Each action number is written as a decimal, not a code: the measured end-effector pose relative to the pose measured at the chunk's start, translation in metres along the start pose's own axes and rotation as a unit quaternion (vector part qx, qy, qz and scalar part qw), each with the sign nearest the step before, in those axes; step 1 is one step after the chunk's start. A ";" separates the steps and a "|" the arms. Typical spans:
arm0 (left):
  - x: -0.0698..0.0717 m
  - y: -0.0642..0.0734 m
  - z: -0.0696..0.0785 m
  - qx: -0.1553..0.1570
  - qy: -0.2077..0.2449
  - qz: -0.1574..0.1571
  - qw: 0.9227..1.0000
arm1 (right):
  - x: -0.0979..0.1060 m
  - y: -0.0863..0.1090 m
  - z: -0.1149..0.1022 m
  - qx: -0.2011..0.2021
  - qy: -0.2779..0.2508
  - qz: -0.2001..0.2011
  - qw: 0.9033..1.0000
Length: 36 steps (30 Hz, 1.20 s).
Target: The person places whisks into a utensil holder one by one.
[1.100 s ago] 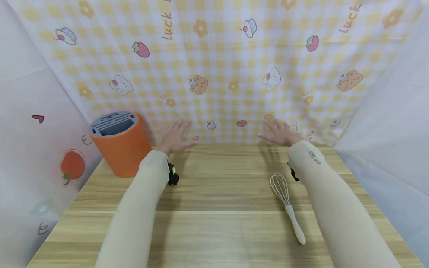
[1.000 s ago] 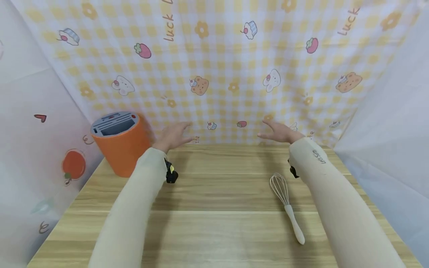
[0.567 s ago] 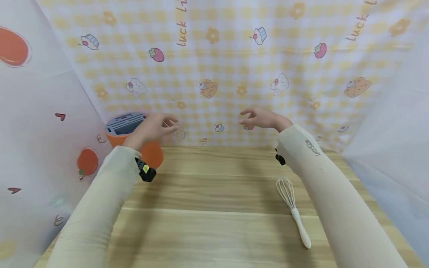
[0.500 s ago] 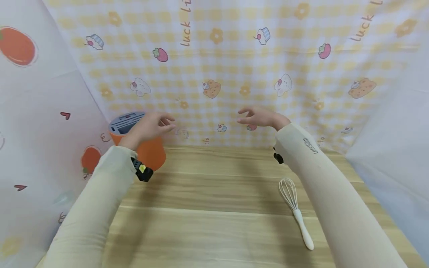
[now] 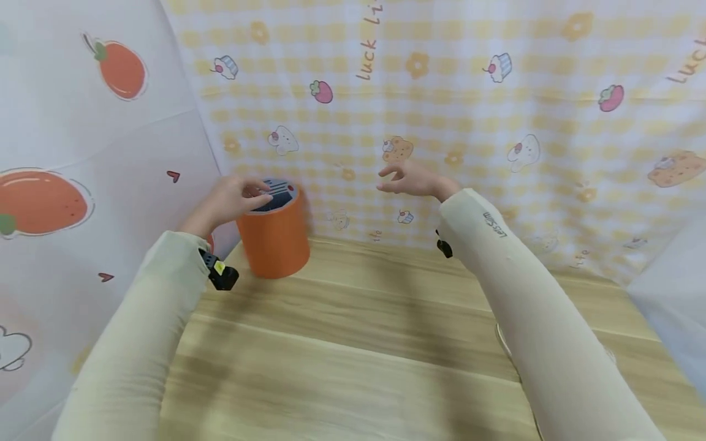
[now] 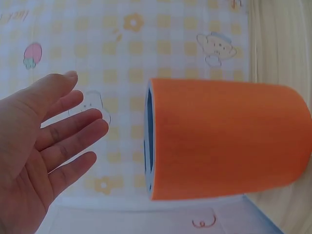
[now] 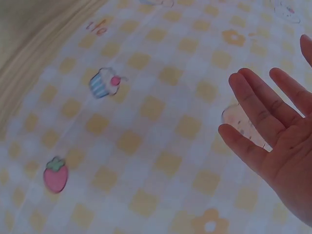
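Observation:
An orange knife block (image 5: 277, 242) with a grey slotted top stands upright at the back left of the table. My left hand (image 5: 230, 201) hovers at its upper left, fingers relaxed and holding nothing; in the left wrist view a gap separates the fingertips from the block's top (image 6: 149, 141). My right hand (image 5: 410, 177) is raised before the checked cloth, to the right of the block, with loosely bent fingers and nothing in them. A pale whisk lies on the table, mostly hidden under the right forearm; only an edge of its wires (image 5: 503, 340) shows.
The wooden table (image 5: 331, 380) spreads below both arms. A yellow checked cloth (image 5: 353, 110) hangs behind it, and white printed sheeting (image 5: 160, 147) closes off the left side. Wrist cameras (image 5: 223, 274) sit under the sleeves.
The head view has turned left, so the block appears nearer the middle. Both hands have drawn back from spread poses; the left has moved to the block's left side. The right forearm now covers the whisk.

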State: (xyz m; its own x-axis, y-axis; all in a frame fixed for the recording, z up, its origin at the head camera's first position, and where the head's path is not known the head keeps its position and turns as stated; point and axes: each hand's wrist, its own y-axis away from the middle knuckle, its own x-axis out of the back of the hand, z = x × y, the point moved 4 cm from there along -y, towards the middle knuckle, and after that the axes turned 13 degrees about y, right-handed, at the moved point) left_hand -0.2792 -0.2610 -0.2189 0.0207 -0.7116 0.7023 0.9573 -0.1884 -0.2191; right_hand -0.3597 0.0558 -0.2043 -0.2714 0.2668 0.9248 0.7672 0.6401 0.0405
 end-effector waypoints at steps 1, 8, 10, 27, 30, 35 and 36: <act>0.003 0.001 -0.002 0.004 0.001 0.003 1.000 | -0.001 -0.004 -0.004 0.001 -0.001 -0.001 1.000; 0.021 0.008 -0.026 0.023 0.001 0.022 0.999 | -0.016 -0.039 -0.030 0.015 0.014 -0.010 1.000; 0.023 0.009 -0.032 0.031 0.003 0.019 0.999 | -0.021 -0.047 -0.036 0.021 0.011 -0.010 1.000; 0.027 0.010 -0.082 0.089 0.011 0.013 0.996 | -0.067 -0.117 -0.078 0.064 0.048 0.007 0.997; 0.025 0.010 -0.088 0.084 0.018 0.012 0.996 | -0.080 -0.128 -0.082 0.063 0.038 0.007 0.997; 0.019 0.006 -0.097 0.063 0.021 0.016 0.998 | -0.098 -0.143 -0.089 0.062 0.014 0.030 0.998; 0.018 0.005 -0.098 0.058 0.022 0.018 0.998 | -0.101 -0.145 -0.089 0.061 0.012 0.038 0.997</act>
State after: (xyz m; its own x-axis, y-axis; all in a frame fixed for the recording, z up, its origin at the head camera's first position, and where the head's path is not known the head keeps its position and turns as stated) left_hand -0.3026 -0.3413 -0.2741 0.0453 -0.7465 0.6638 0.9833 -0.0840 -0.1615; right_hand -0.3919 -0.1278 -0.2694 -0.1998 0.3005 0.9326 0.7083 0.7020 -0.0745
